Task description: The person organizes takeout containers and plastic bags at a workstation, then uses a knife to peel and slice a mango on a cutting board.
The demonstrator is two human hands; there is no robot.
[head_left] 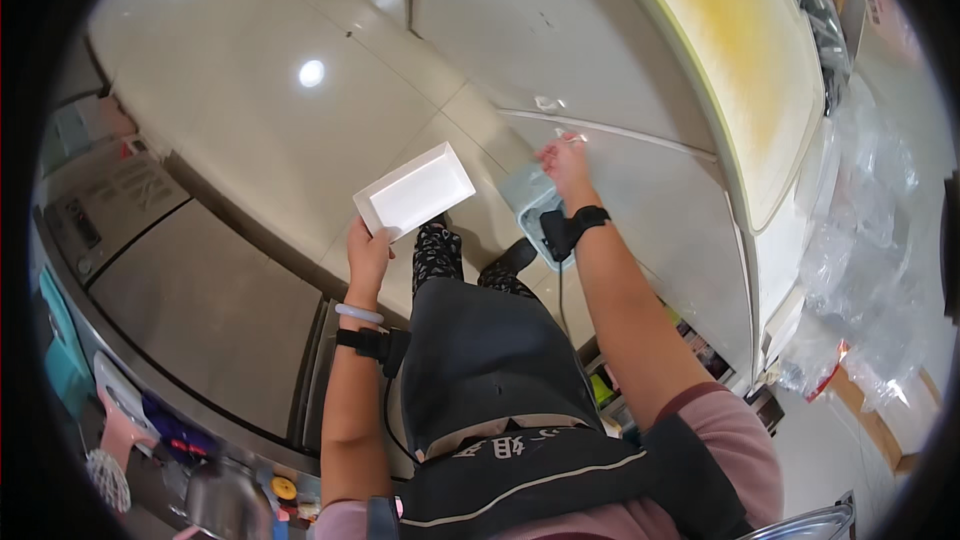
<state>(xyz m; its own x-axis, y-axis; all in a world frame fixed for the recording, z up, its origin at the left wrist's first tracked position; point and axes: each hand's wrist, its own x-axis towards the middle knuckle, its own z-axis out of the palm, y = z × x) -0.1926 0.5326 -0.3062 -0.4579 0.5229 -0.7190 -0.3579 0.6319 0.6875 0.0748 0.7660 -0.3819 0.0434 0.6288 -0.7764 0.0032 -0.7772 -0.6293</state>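
- The floor (250, 130), pale and glossy, spreads ahead of you, tile lines running across it.
- The cabinet (540, 40), a white panelled front, slants up on your right.
- The worktop (740, 70), whitish with a yellow cast and a lime edge, curves along above the cabinet; clear plastic bags (860, 230) lie heaped beyond it.
- The steel unit (200, 310) lines your left side.
- The apron (490, 340), dark, covers your lap.
- The tray (420, 190), white, shallow and oblong, is tilted in front of your knees, up and to the right of your left hand and to the left of your right hand, well apart from the latter.
- The bin (523, 186), pale blue, stands by the foot of the cabinet, partly hidden behind your right wrist.
- Your left hand (369, 255) grips the tray by its near left corner, thumb over the rim.
- Your right hand (566, 164) is reached out just past the bin, near the cabinet, its fingers closed on a scrap.
- The scrap (571, 138), thin and pale, sticks out at those fingertips; it is too small to tell what it is.
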